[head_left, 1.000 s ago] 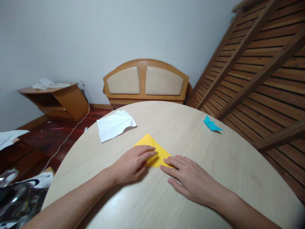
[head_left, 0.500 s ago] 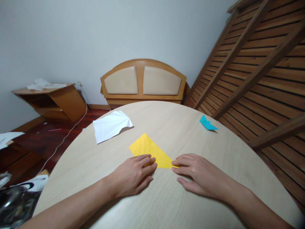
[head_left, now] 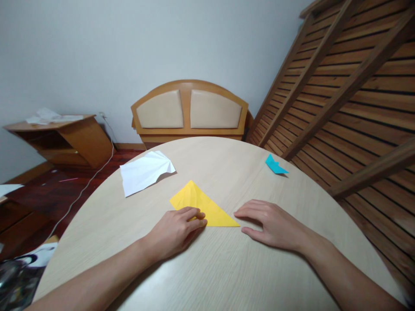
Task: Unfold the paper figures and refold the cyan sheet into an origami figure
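Observation:
A yellow sheet of paper (head_left: 212, 212), folded into a pointed shape with creases at its upper left, lies on the round table in front of me. The fingers of my left hand (head_left: 177, 226) rest flat over its lower left edge, covering part of it. The thumb of that hand is mostly hidden. Just right of the sheet's right-hand tip, my right hand (head_left: 272, 224) is open, thumb and fingers apart, holding nothing. Its fingertips are close to the paper without visibly covering it.
Beyond the yellow sheet lies a creased white paper (head_left: 145, 172) at the left. A small folded blue paper (head_left: 275, 165) sits near the far right edge of the pale table (head_left: 220, 268). Wooden slats (head_left: 366, 86) lean beside the table's right side.
My right hand has lifted off the yellow paper's right tip, which now shows, and its thumb and fingers have parted. My left hand stays on the sheet. The whole view has shifted slightly.

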A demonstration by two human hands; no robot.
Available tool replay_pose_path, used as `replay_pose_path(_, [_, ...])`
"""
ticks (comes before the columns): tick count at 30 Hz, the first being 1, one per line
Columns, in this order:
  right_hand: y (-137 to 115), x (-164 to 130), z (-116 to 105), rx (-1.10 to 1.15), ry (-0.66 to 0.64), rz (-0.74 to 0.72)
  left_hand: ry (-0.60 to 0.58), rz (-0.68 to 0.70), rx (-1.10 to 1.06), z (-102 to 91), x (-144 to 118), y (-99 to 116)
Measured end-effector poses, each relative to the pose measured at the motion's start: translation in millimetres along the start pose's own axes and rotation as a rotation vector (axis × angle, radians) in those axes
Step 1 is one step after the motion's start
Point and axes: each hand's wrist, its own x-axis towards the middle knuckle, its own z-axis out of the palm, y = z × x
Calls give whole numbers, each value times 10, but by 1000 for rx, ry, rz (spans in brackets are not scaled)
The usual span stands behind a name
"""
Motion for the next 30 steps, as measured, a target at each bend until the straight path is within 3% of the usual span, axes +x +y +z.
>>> replay_pose_path(9, [-40,48,115,43,43,-24,32,-12,11,90,27,-109])
replay_pose_path(16, [-149,128,180,224,281,-36,177,-117,-145,163,84,-127])
replay_pose_path(23, [-494,195,242,450,541,242,324,-121,-254,47,112,145])
replay_pose_path(26, [-573,211,276,513,599,285,293,-158,-346,-4,124,298])
replay_pose_path(30, [-616,234,282,548,639,316,151,-313,-649,-55,132,433])
